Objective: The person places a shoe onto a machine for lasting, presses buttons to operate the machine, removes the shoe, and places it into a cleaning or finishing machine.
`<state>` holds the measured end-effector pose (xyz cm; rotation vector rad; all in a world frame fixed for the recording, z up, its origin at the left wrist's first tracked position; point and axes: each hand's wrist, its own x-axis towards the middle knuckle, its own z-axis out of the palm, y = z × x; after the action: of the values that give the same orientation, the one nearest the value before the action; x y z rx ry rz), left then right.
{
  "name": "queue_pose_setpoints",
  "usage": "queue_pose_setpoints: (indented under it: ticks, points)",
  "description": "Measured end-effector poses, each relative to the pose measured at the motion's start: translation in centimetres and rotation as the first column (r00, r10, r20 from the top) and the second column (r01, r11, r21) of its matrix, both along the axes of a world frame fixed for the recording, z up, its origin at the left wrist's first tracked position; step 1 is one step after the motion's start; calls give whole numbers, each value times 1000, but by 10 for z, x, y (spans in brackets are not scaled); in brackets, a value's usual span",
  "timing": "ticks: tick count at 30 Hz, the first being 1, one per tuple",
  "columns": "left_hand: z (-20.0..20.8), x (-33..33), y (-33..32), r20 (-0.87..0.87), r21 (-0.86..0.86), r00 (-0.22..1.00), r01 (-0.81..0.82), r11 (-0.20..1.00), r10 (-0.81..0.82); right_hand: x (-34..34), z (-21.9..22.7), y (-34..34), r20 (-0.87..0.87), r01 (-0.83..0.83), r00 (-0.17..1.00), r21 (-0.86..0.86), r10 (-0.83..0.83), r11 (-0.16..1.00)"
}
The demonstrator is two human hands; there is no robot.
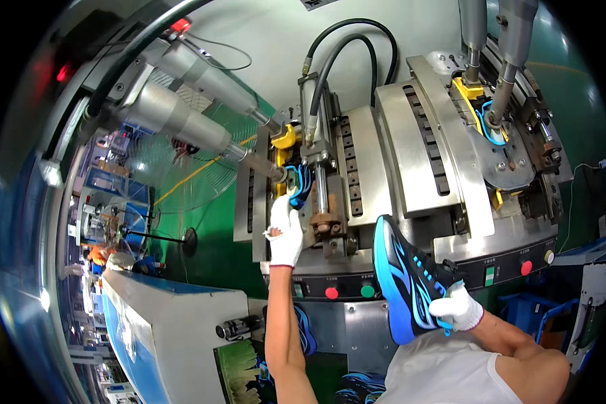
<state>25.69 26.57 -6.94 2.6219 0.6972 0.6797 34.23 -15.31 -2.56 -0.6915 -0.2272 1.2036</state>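
Note:
My right hand (pixel 457 307), in a white glove, grips a black sneaker (pixel 411 283) with blue and purple trim and a thick blue sole. The shoe is tilted on end, in front of the machine's control panel. My left hand (pixel 286 234), also gloved in white with a hole showing skin, reaches up to the left press station. Its fingers stretch toward a black and blue shoe (pixel 299 183) under the metal rods there; whether they touch it I cannot tell. At the right station another shoe (pixel 489 124) with blue edging sits beneath a rod and is mostly hidden.
The panel along the machine's front carries red (pixel 331 293) and green (pixel 367 291) push buttons. Several shoes (pixel 360 387) lie low near my body. At left stand a white and blue machine housing (pixel 182 330) and a large fan (pixel 188 172). A blue crate (pixel 528 313) is at right.

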Motion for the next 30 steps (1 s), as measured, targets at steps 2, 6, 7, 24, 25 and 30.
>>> queue_pose_setpoints:
  ticks: [2,6,7,24,25,30]
  points:
    - [-19,24,33,-44,14,999,-15,1000,15,3,4,-5,23,-17,1000,-69,19,997]
    - [-49,81,66,-270,147,912,-278,949,309,15,0,-20,220,22,975,-186,20,982]
    - [-54,106,57,-266,119,890,-351,929,371,17,2,-22,252,55,968,-205,-2,977]
    - [61,-19,-5,276,-284,873,-326,902,403,10,5,64,153,169,980,-277,-131,946]
    - [65,-41,-29,330,-353,840,-313,882,431,13,0,79,163,153,981,-305,-106,940]
    - [40,-191,-142,228,-432,729,-518,738,645,38,0,280,97,-16,995,-80,24,997]
